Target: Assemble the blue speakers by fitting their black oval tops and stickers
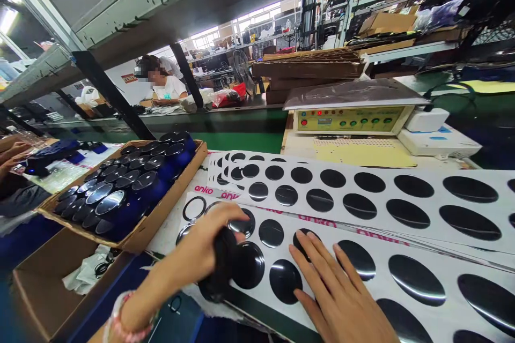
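The person's left hand (205, 238), wearing a pink-and-white beaded bracelet (127, 317), was curled around a dark, rounded object (222, 265) over the near left part of a white sheet of glossy black discs (381, 246). The right hand (344, 292) was unclenched, fingers spread over the sheet's discs. To the left, a brown cardboard tray (161, 220) held rows of shiny dark-blue, black-topped pieces (147, 181). Beyond the sheets sat a control box with a pale yellow panel (350, 121).
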Demonstrator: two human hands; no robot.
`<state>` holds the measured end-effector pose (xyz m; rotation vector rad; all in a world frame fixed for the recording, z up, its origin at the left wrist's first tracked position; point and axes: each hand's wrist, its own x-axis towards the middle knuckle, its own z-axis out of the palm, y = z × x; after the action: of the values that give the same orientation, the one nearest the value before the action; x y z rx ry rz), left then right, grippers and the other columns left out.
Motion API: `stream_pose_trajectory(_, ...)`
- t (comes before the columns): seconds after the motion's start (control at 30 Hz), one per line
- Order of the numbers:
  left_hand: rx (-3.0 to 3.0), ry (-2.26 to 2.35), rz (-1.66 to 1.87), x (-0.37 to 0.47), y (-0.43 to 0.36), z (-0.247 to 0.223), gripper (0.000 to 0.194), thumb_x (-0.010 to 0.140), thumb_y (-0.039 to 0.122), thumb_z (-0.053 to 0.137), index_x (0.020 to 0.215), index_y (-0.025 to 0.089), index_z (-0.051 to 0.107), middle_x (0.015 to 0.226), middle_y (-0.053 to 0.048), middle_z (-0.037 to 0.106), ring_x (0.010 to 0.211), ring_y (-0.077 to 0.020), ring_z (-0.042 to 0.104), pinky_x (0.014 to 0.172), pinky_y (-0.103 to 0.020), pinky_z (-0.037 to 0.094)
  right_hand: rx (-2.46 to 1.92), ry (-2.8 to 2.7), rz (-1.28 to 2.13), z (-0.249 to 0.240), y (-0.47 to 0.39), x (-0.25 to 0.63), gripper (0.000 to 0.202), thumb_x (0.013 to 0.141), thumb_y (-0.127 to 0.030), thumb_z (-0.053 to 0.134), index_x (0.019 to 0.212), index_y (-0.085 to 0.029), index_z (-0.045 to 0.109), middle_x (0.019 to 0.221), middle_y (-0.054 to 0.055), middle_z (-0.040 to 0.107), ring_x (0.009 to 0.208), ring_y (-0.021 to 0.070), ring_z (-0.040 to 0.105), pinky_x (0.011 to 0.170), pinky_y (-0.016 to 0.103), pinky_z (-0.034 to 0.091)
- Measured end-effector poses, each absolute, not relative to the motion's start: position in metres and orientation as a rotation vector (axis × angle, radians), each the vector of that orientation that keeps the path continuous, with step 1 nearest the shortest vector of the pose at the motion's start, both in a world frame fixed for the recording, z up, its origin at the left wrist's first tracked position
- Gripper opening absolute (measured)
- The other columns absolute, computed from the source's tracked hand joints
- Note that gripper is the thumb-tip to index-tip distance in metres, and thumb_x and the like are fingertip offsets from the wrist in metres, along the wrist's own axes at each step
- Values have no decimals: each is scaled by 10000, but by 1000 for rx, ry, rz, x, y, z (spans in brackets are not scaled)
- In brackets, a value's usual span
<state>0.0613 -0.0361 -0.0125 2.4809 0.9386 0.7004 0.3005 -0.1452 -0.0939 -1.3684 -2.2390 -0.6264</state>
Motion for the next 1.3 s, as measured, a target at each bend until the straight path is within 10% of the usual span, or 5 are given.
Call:
stream_pose_trajectory(0.17, 2667, 901, -41, 77, -47, -25, 600, 633, -101, 409, 1137, 220, 472, 1130, -41, 570, 1057, -214, 488, 880, -338, 459, -1035, -2404, -654, -69, -145, 306, 410, 903, -260, 462, 1274, -108, 547, 1322, 161, 550, 1214, 308, 489, 1009, 450, 300)
stream_pose_trajectory(0.4, 2676, 810, -127, 84, -25, -21, 467, 625, -38, 456, 1013, 208, 536, 906, -26, 551, 769, -161, 547, 647, -244, 462, -1069, -2689, 90, -64, -88, 301, 476, 970, -384, 405, 1416, -219, 405, 1460, 128, 384, 1296, 297, 423, 973, 459, 471)
stream_pose_trajectory(0.8, 2324, 1286, 1046, -6, -71, 1, 225, 836, 151, 601, 719, 215, 420, 949, -9, 511, 851, -151, 563, 736, -272, 462, -1040, -2653, 139, -60, -79, 300, 375, 932, -321, 469, 1242, -138, 576, 1346, 156, 517, 1213, 308, 482, 948, 467, 454)
stream_pose_trajectory(1.03, 2689, 804, 125, 64, -8, -12, 565, 631, -105, 379, 1073, 222, 509, 1148, -41, 578, 1104, -198, 514, 953, -347, 417, -870, -2600, 201, -67, -62, 283, 220, 908, -126, 401, 995, -148, 602, 1004, 101, 565, 929, 232, 495, 810, 408, 451)
stream_pose_trajectory(1.3, 2712, 554, -262, 101, 50, -8, 508, 595, -47, 488, 1011, 238, 546, 929, 9, 646, 768, -172, 609, 619, -231, 432, -901, -2547, 240, -74, -63, 289, 239, 893, -104, 423, 1058, -165, 586, 1050, 87, 552, 987, 235, 473, 857, 405, 432)
